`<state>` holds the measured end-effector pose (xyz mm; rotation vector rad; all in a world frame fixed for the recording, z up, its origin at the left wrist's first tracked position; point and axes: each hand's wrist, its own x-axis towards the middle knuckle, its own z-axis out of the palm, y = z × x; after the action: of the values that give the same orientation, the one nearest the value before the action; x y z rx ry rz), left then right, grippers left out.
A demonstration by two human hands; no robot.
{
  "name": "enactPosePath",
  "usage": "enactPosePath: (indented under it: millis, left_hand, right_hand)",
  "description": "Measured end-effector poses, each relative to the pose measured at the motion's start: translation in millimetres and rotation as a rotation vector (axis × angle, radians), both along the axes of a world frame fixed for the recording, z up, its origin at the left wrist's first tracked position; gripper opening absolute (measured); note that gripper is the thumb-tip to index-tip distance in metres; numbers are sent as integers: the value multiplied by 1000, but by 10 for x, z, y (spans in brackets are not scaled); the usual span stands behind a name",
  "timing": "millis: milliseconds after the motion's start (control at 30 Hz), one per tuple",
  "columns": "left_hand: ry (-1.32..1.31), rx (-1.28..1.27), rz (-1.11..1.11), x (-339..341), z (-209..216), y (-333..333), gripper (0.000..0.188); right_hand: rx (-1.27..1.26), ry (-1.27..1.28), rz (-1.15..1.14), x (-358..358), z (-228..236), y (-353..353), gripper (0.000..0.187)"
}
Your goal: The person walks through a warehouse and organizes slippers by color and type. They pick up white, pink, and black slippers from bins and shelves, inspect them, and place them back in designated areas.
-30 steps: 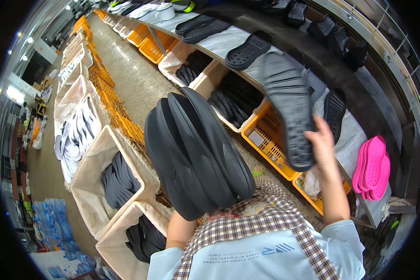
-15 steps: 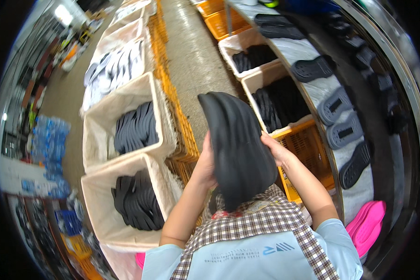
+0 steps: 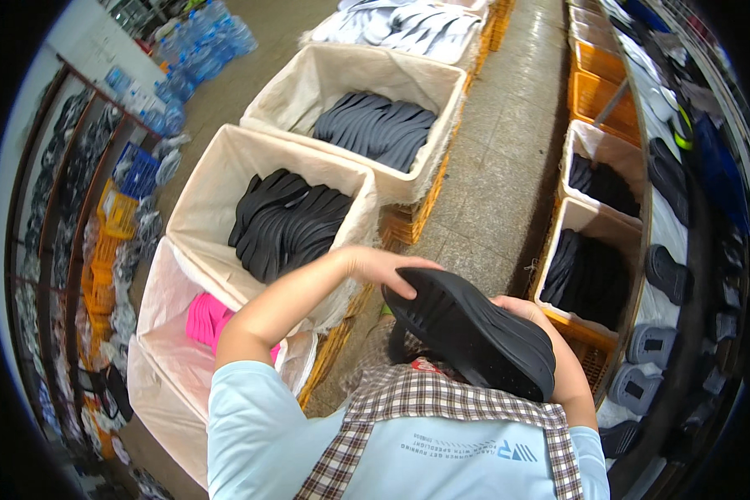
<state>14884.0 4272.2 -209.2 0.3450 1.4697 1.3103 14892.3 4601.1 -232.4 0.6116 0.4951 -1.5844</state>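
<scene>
Pretty tight spot here. On the person's left there's a row of fabric-lined bins running up the picture: the nearest bin has pink soles in it, the next bin is full of black soles, and the one past that holds dark grey soles. On the right side there's a long shelf with soles lying along it, plus two smaller lined boxes of black soles tucked against it, sitting on orange crates. The only open room is the tiled aisle between the two sides, a narrow strip running straight ahead.

The stack of black soles sits right in front of the chest, over the near end of that aisle, tilted with its toe end pointing up-left toward the black-sole bin's rim.

Left hand is laid over the top end of the stack, fingers curled down over the edge, so it's gripping it from above. Right hand is behind and under the far side of the stack, mostly hidden by it, but it's pressed against the soles and holding them from that side.
</scene>
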Motion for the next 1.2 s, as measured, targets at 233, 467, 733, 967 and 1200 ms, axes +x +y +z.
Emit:
enactPosePath:
  millis: [233,467,733,967,1200]
  left_hand:
    - [55,182,570,1091,-260,-298,63]
    - [-114,249,1466,1984,-147,-863,75]
    - [909,-827,1591,1961,-573,-1987,63]
    - [959,-1166,953,1085,-1742,-1687,79]
    - [760,-943,964,1090,-1995,-1755,106]
  right_hand:
    - [-32,298,497,-326,-156,-414,52]
    - [352,993,-30,-761,-242,-585,40]
    - [546,904,-324,-375,-320,-72,24]
    - [657,870,-307,62,-318,-10,22]
    - [786,821,-261,400,-372,28,19]
